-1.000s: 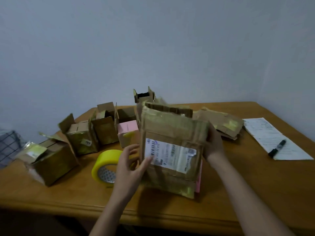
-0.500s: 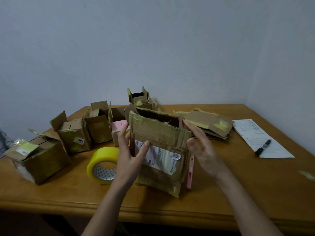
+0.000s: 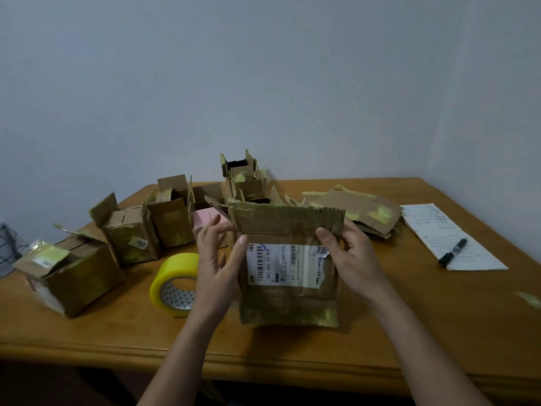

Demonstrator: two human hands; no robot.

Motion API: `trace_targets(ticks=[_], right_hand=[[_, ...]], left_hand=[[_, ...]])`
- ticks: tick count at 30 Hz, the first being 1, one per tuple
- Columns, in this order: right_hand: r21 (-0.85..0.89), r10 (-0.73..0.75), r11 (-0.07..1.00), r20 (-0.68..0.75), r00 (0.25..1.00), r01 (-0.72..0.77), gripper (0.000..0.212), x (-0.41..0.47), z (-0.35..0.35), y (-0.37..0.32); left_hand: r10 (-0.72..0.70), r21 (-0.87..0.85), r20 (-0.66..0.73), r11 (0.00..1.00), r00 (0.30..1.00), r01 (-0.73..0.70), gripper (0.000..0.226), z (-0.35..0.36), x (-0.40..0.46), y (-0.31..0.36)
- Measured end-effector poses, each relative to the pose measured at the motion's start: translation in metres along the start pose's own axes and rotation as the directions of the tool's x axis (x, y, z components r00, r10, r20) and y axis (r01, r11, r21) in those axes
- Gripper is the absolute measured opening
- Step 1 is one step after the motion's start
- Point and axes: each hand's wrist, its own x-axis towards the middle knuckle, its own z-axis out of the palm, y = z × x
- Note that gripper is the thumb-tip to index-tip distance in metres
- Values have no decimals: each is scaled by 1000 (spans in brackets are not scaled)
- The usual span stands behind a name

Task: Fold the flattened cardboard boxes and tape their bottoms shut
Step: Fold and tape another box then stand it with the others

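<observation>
While left hand [image 3: 218, 263] and right hand [image 3: 351, 253] pinch flat cardboard box [image 3: 288, 268] upright on table [image 3: 409, 332], by tape roll [image 3: 175, 281]: squeeze side edges inward, square walls first.

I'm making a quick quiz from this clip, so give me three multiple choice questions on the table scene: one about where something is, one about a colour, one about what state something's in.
1. Where does the black marker lie?
A. On the sheet of paper
B. Inside a folded box
C. On the tape roll

2. What colour is the tape roll?
A. Red
B. Yellow
C. Blue

3. How is the labelled box held?
A. Lying untouched on the table
B. By one hand only
C. Upright, between both hands

Answers:
1. A, the marker rests on the written sheet at the right.
2. B, the roll beside the left hand is bright yellow.
3. C, the left hand grips its left edge and the right hand grips its right edge.
</observation>
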Motion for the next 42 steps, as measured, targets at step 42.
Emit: trace_targets(ticks=[42], right_hand=[[-148,-92,986,-101,991,76,32,-24,1,-15]], left_hand=[[157,103,-36,983,987,-152,28,-29,-34,27]])
